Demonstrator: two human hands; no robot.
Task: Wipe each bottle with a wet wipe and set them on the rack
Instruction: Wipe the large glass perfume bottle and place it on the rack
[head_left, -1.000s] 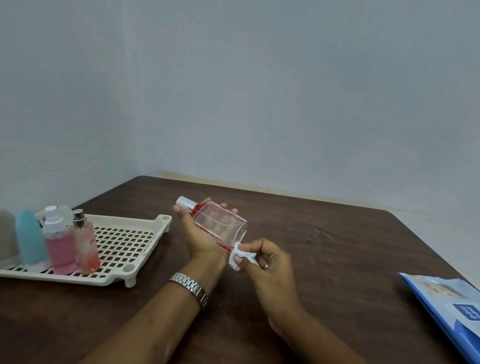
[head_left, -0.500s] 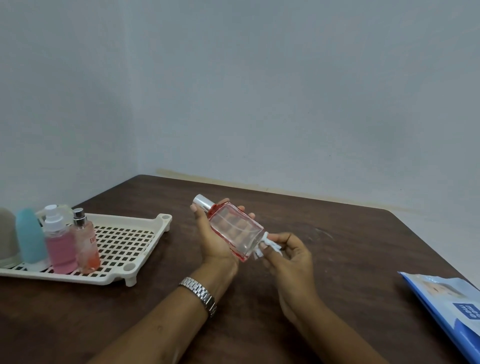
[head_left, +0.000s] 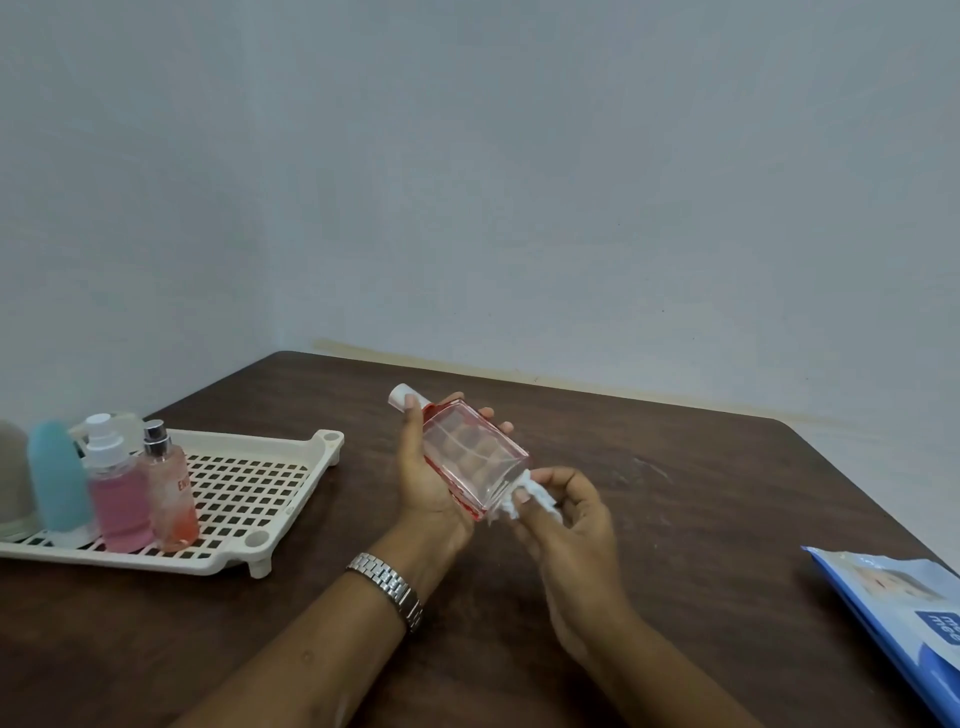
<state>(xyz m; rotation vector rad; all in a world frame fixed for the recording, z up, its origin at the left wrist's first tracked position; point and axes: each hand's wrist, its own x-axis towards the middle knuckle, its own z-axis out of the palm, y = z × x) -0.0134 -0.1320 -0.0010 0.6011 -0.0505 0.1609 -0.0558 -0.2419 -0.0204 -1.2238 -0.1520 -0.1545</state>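
Mid-wipe: your left grip (head_left: 422, 483) holds the bottle (head_left: 475, 460), your right grip (head_left: 571, 525) pinches the wipe (head_left: 535, 493) at its base; the rack (head_left: 327, 439) is likely next.

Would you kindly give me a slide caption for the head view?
Left hand holds a tilted bottle; right hand presses a wipe to its base.

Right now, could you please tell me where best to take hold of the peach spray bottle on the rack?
Grip the peach spray bottle round its mid-body, coming from the right. It stands upright, its body slim and round; the pink bottle crowds its left, while no bottle stands to its right on the rack.
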